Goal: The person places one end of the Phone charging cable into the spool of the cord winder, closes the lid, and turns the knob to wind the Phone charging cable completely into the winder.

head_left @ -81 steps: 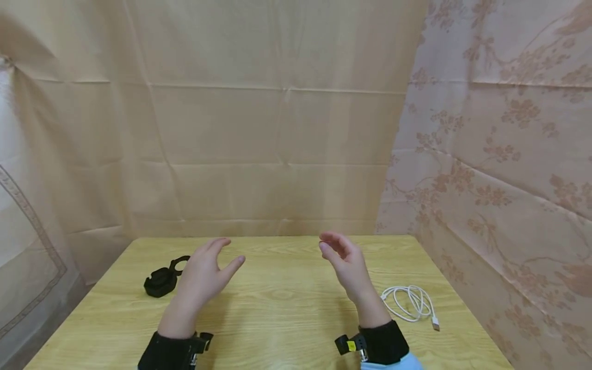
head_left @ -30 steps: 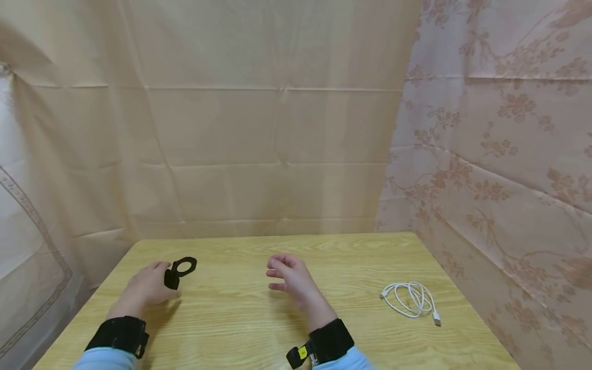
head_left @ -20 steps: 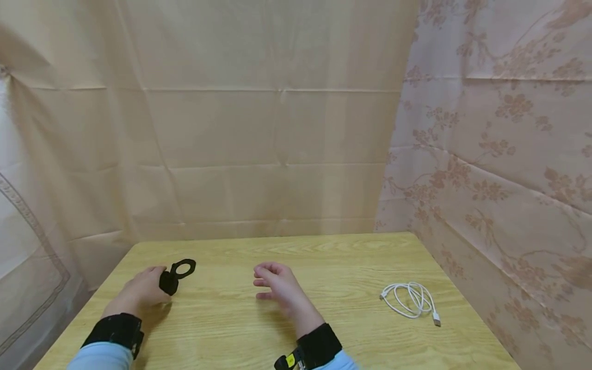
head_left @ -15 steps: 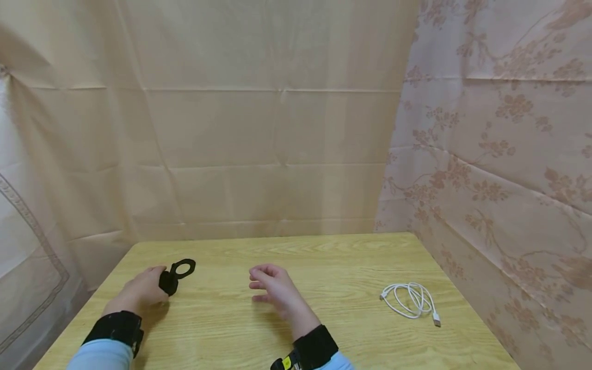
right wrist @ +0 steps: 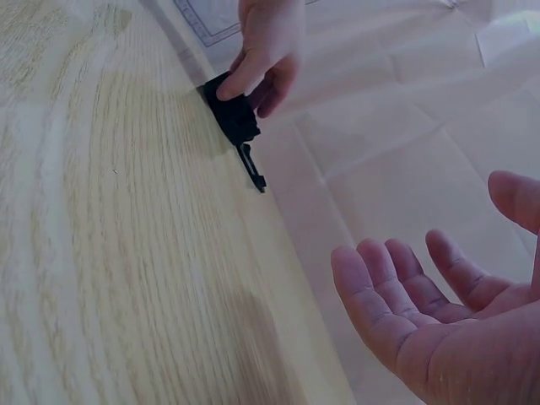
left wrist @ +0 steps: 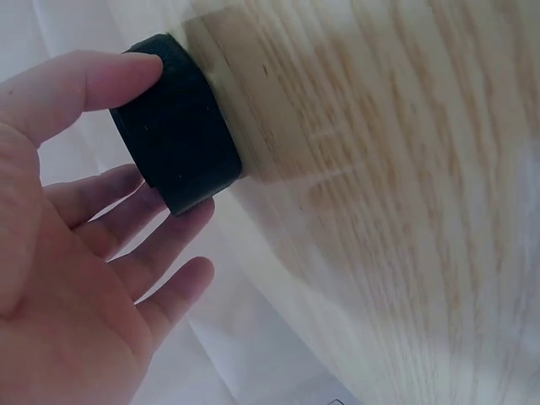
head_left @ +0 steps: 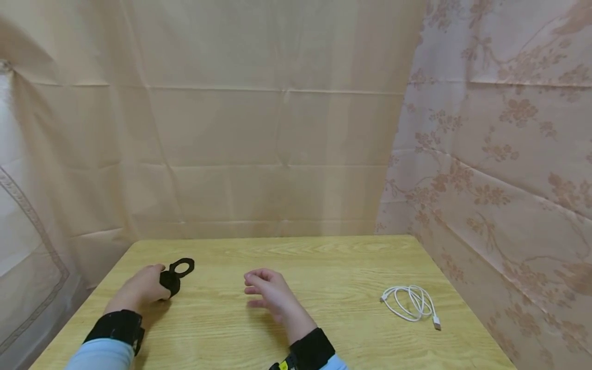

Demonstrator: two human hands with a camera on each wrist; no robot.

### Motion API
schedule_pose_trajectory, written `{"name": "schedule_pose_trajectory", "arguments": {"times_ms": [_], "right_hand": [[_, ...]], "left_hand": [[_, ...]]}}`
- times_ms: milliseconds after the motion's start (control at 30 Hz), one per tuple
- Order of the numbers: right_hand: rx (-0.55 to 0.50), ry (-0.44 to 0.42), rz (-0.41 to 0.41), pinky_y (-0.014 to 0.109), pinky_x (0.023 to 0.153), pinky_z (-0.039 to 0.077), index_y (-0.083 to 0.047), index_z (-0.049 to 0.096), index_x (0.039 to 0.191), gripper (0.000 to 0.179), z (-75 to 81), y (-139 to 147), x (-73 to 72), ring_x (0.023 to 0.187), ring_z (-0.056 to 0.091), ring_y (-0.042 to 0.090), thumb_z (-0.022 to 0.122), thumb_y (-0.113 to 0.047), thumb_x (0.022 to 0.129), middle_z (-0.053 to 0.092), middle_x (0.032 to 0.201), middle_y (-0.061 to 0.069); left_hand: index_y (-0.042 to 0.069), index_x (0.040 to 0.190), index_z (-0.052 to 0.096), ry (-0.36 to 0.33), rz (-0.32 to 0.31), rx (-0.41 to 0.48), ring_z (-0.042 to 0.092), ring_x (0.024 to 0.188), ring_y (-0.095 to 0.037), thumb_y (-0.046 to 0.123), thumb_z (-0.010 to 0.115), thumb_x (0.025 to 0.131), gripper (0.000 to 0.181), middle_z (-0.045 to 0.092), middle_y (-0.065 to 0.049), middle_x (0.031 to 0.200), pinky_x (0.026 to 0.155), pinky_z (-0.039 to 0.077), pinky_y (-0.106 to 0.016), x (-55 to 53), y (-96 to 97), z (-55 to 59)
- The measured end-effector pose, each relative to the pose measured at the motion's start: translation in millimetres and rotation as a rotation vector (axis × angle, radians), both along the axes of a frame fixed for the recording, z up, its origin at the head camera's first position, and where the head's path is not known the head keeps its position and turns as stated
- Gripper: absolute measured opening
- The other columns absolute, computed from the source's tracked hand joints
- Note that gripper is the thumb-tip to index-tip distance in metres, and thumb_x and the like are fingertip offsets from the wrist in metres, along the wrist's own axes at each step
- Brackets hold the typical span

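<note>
My left hand point(head_left: 143, 285) grips a small black many-sided case point(head_left: 170, 282) at the left of the table. A flat black ring point(head_left: 184, 267) sticks out from the case toward the back right. In the left wrist view the thumb presses one side of the case point(left wrist: 177, 126), fingertips lie against the other, and its edge is right at the wood. My right hand point(head_left: 273, 294) hovers near the middle of the table, fingers loosely bent and holding nothing. The right wrist view shows this right hand point(right wrist: 456, 325) apart from the case point(right wrist: 229, 110).
A coiled white USB cable point(head_left: 418, 303) lies at the right on the wooden table point(head_left: 324, 267). A beige curtain point(head_left: 277, 128) hangs behind the table, and a flower-patterned one point(head_left: 499, 154) at its right.
The left hand has moved left from above the table and taken hold of the black case. The right hand has moved left and lower. The cable lies where it was.
</note>
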State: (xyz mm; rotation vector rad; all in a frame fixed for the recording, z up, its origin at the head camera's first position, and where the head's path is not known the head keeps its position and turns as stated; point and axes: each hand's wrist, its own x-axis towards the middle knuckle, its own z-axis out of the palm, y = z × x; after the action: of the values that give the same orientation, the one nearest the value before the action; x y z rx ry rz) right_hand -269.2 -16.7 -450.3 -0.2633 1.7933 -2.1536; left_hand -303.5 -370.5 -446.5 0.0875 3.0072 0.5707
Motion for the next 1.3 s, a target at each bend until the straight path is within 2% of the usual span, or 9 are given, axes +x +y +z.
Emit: {"name": "schedule_pose_trajectory", "arguments": {"times_ms": [200, 333, 600, 800, 1000, 1300], "right_hand": [[0.004, 0.008, -0.007, 0.047, 0.086, 0.057, -0.001, 0.064, 0.124, 0.041, 2.0, 6, 0.9, 0.106, 0.064, 0.029, 0.069, -0.034, 0.099, 0.063, 0.118, 0.015], [0.01, 0.022, -0.011, 0.046, 0.086, 0.057, -0.002, 0.064, 0.123, 0.04, 3.5, 12, 0.2, 0.108, 0.063, 0.03, 0.068, -0.035, 0.099, 0.064, 0.118, 0.014], [0.046, 0.085, -0.041, 0.045, 0.085, 0.058, -0.002, 0.065, 0.121, 0.038, 9.4, 24, -2.3, 0.107, 0.064, 0.028, 0.068, -0.033, 0.099, 0.066, 0.114, 0.009], [0.119, 0.152, -0.05, 0.048, 0.087, 0.057, -0.002, 0.064, 0.123, 0.04, 16.9, 35, 0.3, 0.107, 0.063, 0.029, 0.068, -0.034, 0.099, 0.065, 0.114, 0.01], [0.194, 0.219, -0.061, 0.047, 0.086, 0.057, -0.003, 0.064, 0.127, 0.043, 24.1, 50, 2.1, 0.108, 0.062, 0.028, 0.067, -0.036, 0.1, 0.064, 0.116, 0.009], [0.282, 0.285, -0.092, 0.048, 0.087, 0.056, -0.003, 0.062, 0.128, 0.047, 28.4, 75, 2.4, 0.107, 0.061, 0.024, 0.067, -0.04, 0.099, 0.063, 0.116, 0.008]], "left_hand": [[-0.022, 0.134, 0.044, 0.027, -0.012, 0.024, 0.057, 0.113, -0.051, 0.017, 0.078, 0.076, 0.078, 0.055, -0.04, 0.126, 0.095, 0.045, -0.063, 0.7, 11.7, 5.8], [-0.021, 0.132, 0.046, 0.087, -0.031, 0.01, 0.057, 0.11, -0.051, 0.02, 0.081, 0.075, 0.078, 0.057, -0.039, 0.123, 0.094, 0.046, -0.063, 0.5, 22.4, 12.1], [-0.015, 0.123, 0.056, 0.201, -0.092, 0.011, 0.062, 0.101, -0.043, 0.024, 0.082, 0.073, 0.069, 0.065, -0.028, 0.112, 0.089, 0.049, -0.059, 2.6, 47.5, 23.7], [-0.013, 0.122, 0.058, 0.264, -0.113, 0.003, 0.062, 0.1, -0.042, 0.028, 0.083, 0.074, 0.067, 0.065, -0.027, 0.112, 0.087, 0.05, -0.058, 9.7, 73.4, 35.4], [-0.012, 0.129, 0.057, 0.28, -0.108, 0.02, 0.059, 0.11, -0.046, 0.033, 0.085, 0.077, 0.074, 0.061, -0.031, 0.123, 0.091, 0.048, -0.06, 19.2, 99.4, 44.7], [-0.007, 0.129, 0.058, 0.323, -0.135, 0.055, 0.063, 0.104, -0.037, 0.032, 0.085, 0.078, 0.07, 0.064, -0.024, 0.121, 0.086, 0.052, -0.055, 31.9, 133.8, 49.6]]}}
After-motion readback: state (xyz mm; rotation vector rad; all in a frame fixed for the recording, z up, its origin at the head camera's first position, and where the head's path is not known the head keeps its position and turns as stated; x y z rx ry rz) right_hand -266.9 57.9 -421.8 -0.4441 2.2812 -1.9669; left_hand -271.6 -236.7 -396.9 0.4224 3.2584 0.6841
